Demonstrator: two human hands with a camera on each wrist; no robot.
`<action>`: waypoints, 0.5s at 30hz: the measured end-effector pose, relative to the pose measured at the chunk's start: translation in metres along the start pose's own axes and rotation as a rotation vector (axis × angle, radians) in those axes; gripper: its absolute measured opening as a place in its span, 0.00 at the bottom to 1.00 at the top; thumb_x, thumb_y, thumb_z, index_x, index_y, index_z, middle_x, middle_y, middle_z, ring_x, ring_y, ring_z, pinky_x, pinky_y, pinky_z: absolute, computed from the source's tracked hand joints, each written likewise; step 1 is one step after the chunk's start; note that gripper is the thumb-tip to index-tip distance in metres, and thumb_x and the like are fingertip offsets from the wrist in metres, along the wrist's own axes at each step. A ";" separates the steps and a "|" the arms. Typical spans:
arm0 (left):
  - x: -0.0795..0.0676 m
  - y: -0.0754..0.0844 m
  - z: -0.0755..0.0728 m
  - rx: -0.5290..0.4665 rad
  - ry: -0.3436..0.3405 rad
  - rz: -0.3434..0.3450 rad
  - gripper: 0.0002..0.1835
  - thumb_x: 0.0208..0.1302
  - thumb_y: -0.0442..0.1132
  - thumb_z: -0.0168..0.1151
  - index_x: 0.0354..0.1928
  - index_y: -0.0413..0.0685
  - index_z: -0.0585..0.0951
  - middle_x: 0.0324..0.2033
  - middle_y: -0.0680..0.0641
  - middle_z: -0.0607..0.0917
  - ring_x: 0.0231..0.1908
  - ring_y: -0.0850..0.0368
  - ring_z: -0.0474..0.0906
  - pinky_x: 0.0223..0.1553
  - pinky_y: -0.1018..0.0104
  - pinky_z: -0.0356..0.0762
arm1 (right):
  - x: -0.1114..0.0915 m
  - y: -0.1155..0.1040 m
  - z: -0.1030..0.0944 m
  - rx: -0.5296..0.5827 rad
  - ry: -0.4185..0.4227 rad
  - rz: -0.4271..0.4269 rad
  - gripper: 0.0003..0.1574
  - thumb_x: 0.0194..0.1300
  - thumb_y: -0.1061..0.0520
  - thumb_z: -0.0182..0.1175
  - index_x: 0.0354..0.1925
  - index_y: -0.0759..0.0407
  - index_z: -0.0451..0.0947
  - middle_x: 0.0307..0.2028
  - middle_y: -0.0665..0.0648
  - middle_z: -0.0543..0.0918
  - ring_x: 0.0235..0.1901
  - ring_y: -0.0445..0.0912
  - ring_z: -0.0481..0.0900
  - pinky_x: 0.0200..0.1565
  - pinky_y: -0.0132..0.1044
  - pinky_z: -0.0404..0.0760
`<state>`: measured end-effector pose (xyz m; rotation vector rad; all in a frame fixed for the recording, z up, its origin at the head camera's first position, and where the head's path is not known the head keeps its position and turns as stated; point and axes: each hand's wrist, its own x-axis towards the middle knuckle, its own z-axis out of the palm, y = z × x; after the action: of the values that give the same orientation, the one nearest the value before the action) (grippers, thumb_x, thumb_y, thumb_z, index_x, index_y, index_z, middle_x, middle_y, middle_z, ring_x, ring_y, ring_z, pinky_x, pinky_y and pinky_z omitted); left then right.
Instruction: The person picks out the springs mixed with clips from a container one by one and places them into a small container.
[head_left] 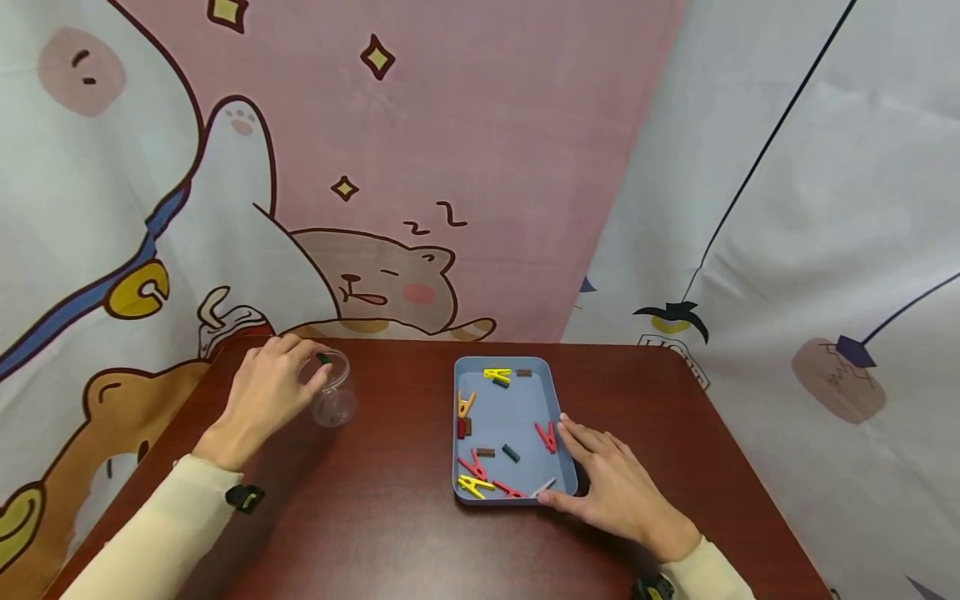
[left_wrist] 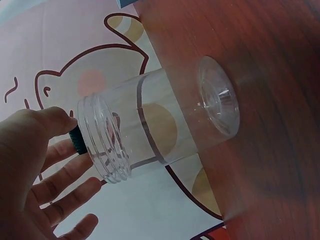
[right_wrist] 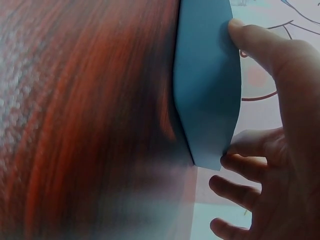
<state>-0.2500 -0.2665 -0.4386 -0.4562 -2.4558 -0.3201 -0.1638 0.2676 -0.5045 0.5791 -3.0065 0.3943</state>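
Between thumb and fingertips, my left hand (head_left: 266,396) pinches a small dark green spring (left_wrist: 77,140) at the mouth of a clear plastic jar (left_wrist: 165,120). The jar stands upright on the table, lidless, with a threaded neck; no pieces show inside it. My right hand (head_left: 622,492) touches the rim of a blue-grey tray (head_left: 517,417), thumb at the near right corner and fingers along the right side. Inside the tray lie a green spring (head_left: 511,452), a brown spring (head_left: 486,452), a red clothespin (head_left: 546,437), a yellow clothespin (head_left: 474,486) and an orange clothespin (head_left: 465,404).
Further pieces in the tray include a yellow clothespin (head_left: 497,375) at the far end and a white clothespin (head_left: 543,487) near my right thumb. The dark wooden table (head_left: 390,517) ends at the back against a printed cloth (head_left: 487,167).
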 end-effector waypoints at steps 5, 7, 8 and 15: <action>-0.001 -0.003 -0.001 0.007 -0.010 -0.015 0.13 0.69 0.41 0.81 0.52 0.45 0.94 0.46 0.39 0.94 0.45 0.34 0.89 0.48 0.30 0.85 | 0.002 0.000 -0.001 -0.004 0.000 -0.007 0.77 0.65 0.05 0.63 0.89 0.55 0.69 0.90 0.56 0.71 0.84 0.59 0.77 0.81 0.77 0.72; -0.002 -0.004 -0.001 0.008 -0.019 -0.027 0.13 0.69 0.41 0.82 0.52 0.45 0.94 0.47 0.39 0.94 0.45 0.35 0.89 0.49 0.30 0.84 | 0.002 0.000 -0.001 -0.006 -0.001 -0.011 0.77 0.65 0.05 0.63 0.89 0.55 0.69 0.90 0.56 0.71 0.85 0.58 0.77 0.81 0.77 0.72; -0.002 -0.004 -0.001 0.009 -0.024 -0.032 0.14 0.69 0.42 0.82 0.52 0.45 0.94 0.47 0.39 0.94 0.45 0.35 0.89 0.49 0.30 0.84 | 0.002 0.000 -0.001 -0.005 -0.003 -0.012 0.77 0.65 0.05 0.63 0.89 0.55 0.69 0.90 0.56 0.71 0.85 0.58 0.77 0.81 0.77 0.72; -0.006 -0.004 0.000 -0.005 -0.021 -0.046 0.15 0.70 0.43 0.81 0.54 0.44 0.94 0.46 0.39 0.94 0.42 0.37 0.87 0.48 0.31 0.84 | 0.002 0.001 -0.001 -0.005 -0.014 -0.001 0.78 0.64 0.05 0.63 0.89 0.55 0.70 0.90 0.56 0.71 0.85 0.59 0.77 0.81 0.77 0.72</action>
<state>-0.2467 -0.2722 -0.4426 -0.4077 -2.4889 -0.3420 -0.1662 0.2682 -0.5031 0.5858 -3.0189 0.3839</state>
